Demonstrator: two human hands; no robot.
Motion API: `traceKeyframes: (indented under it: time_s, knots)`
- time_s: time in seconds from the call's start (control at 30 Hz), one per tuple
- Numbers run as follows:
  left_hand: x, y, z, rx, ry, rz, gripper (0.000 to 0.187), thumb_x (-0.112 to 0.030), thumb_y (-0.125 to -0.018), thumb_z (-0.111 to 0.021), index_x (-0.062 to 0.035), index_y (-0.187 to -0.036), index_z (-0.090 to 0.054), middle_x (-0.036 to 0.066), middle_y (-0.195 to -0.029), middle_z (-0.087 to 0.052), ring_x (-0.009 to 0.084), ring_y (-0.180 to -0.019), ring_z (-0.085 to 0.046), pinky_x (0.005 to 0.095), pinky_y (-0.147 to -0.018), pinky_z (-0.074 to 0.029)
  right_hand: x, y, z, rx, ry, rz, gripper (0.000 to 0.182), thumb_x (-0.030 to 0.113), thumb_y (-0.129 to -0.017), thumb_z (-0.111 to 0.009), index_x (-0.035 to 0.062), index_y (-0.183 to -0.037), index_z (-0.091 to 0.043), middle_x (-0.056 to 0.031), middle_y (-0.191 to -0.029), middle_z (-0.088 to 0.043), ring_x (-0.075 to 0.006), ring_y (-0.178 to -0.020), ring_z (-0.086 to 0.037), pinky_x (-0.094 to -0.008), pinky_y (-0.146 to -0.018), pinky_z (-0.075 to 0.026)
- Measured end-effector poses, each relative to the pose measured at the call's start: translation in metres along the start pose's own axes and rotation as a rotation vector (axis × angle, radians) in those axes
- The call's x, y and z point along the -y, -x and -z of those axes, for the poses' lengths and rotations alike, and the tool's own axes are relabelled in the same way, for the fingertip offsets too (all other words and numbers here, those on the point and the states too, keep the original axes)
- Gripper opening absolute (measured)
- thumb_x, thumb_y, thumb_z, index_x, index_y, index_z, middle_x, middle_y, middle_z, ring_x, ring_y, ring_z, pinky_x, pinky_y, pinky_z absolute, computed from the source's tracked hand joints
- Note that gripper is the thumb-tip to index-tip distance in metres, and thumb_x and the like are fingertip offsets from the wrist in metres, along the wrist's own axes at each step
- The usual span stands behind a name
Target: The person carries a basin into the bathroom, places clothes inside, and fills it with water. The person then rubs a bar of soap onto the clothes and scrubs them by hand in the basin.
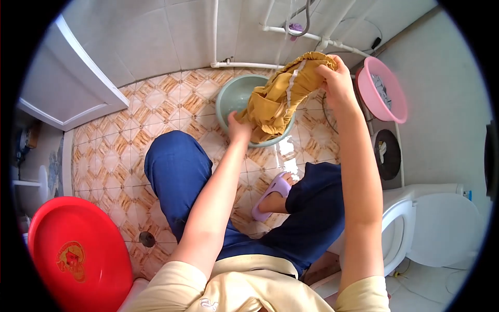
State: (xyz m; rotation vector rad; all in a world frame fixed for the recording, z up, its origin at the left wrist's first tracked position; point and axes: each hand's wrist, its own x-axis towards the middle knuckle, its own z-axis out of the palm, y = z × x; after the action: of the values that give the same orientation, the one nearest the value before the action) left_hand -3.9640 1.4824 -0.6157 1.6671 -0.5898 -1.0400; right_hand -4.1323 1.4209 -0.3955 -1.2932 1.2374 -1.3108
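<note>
Mustard-yellow trousers (283, 96) with a gathered waistband and a white side stripe stretch between my two hands. My right hand (339, 80) grips the waistband end, raised to the upper right. Lower down, my left hand (240, 128) is closed on the bunched fabric at the near left side. Directly beneath the cloth stands a grey-green basin (224, 99) on the tiled floor. Its left part shows what looks like water, while the hanging fabric hides much of the rest.
A pink basin (374, 88) with grey cloth is at the right, above a dark round object (388, 154). The toilet (410, 226) stands at lower right, a red basin (78, 255) at lower left. White pipes (244, 65) run along the wall. The floor (285, 148) shines wet.
</note>
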Motion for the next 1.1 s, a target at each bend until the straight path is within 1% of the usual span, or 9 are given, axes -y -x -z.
traceKeyframes:
  time_s: [0.17,0.3,0.4,0.5,0.6,0.67,0.8,0.87,1.1]
  knots:
    - [0.002,0.029,-0.002,0.542,0.372,0.488,0.069,-0.003,-0.076,-0.060,-0.0157,-0.135,-0.027,0.013,-0.118,-0.050,0.0310,-0.109,-0.051,0.0536,-0.092,-0.041,0.022,0.003,-0.004,0.111,-0.079,-0.030,0.025,-0.004,-0.074,-0.056,0.0067,-0.096,-0.051,-0.0029,-0.089,-0.056,-0.0121,-0.079,-0.056,-0.0244,-0.065,-0.046]
    - [-0.006,0.017,0.001,0.633,0.938,0.429,0.067,-0.003,-0.078,-0.060,-0.0164,-0.134,-0.025,0.015,-0.130,-0.043,0.0364,-0.115,-0.048,0.0619,-0.097,-0.036,0.031,0.000,0.002,0.200,-0.046,0.015,0.025,-0.005,-0.075,-0.056,0.0059,-0.097,-0.051,-0.0040,-0.090,-0.058,-0.0132,-0.081,-0.057,-0.0250,-0.067,-0.047]
    - [-0.027,0.015,-0.003,0.442,0.723,0.397,0.064,0.000,-0.078,-0.058,-0.0147,-0.132,-0.027,0.014,-0.128,-0.045,0.0360,-0.113,-0.050,0.0602,-0.092,-0.042,0.021,-0.005,0.010,0.241,-0.067,0.054,0.029,-0.007,-0.075,-0.054,0.0055,-0.100,-0.051,-0.0062,-0.088,-0.058,-0.0152,-0.082,-0.058,-0.0287,-0.071,-0.048]
    - [-0.001,-0.046,0.000,0.191,0.468,0.180,0.059,0.002,-0.079,-0.051,-0.0144,-0.132,-0.029,0.016,-0.125,-0.047,0.0309,-0.105,-0.056,0.0459,-0.075,-0.054,-0.008,-0.009,0.027,0.126,1.023,0.633,0.040,-0.005,-0.070,-0.055,0.0105,-0.106,-0.051,-0.0132,-0.104,-0.058,-0.0321,-0.093,-0.060,-0.0383,-0.078,-0.049]
    - [-0.048,-0.023,0.007,-0.046,0.238,0.172,0.059,0.003,-0.079,-0.045,-0.0155,-0.133,-0.032,0.016,-0.118,-0.051,0.0275,-0.097,-0.059,0.0412,-0.072,-0.055,-0.053,-0.012,0.051,-0.052,1.433,0.428,0.034,0.006,-0.073,-0.058,0.0138,-0.106,-0.056,-0.0087,-0.110,-0.059,-0.0320,-0.099,-0.060,-0.0414,-0.081,-0.050]
    - [-0.067,-0.033,0.008,0.090,0.149,0.041,0.042,0.002,-0.080,-0.041,-0.0086,-0.119,-0.050,0.015,-0.111,-0.056,0.0249,-0.082,-0.063,0.0356,-0.058,-0.055,-0.073,-0.022,0.077,-0.055,1.463,0.111,0.034,0.009,-0.075,-0.057,0.0163,-0.108,-0.060,-0.0083,-0.113,-0.060,-0.0296,-0.100,-0.061,-0.0411,-0.083,-0.050]
    - [-0.146,-0.074,0.020,0.374,-0.253,-0.013,0.019,-0.006,-0.083,-0.049,-0.0009,-0.097,-0.060,0.012,-0.092,-0.063,0.0209,-0.071,-0.064,0.0326,-0.056,-0.056,-0.080,-0.061,0.141,-0.078,0.683,-0.342,0.021,0.011,-0.077,-0.054,0.0063,-0.089,-0.070,-0.0127,-0.089,-0.067,-0.0236,-0.081,-0.067,-0.0337,-0.065,-0.055]
    - [-0.196,-0.090,0.032,0.459,-0.446,0.026,0.015,-0.009,-0.080,-0.056,-0.0046,-0.092,-0.063,0.007,-0.081,-0.064,0.0157,-0.070,-0.063,0.0325,-0.068,-0.056,-0.069,-0.045,0.140,-0.028,0.546,-0.294,0.018,0.012,-0.084,-0.049,-0.0014,-0.086,-0.062,-0.0063,-0.077,-0.059,-0.0168,-0.073,-0.060,-0.0293,-0.064,-0.056]
    - [-0.297,-0.079,0.044,0.340,0.029,-0.371,0.026,-0.023,-0.078,-0.069,-0.0099,-0.099,-0.061,0.001,-0.083,-0.063,0.0135,-0.080,-0.062,0.0333,-0.078,-0.053,-0.028,-0.036,0.128,-0.031,0.188,-0.109,0.028,0.023,-0.089,-0.042,0.0029,-0.092,-0.061,-0.0031,-0.083,-0.060,-0.0128,-0.075,-0.057,-0.0256,-0.072,-0.046]
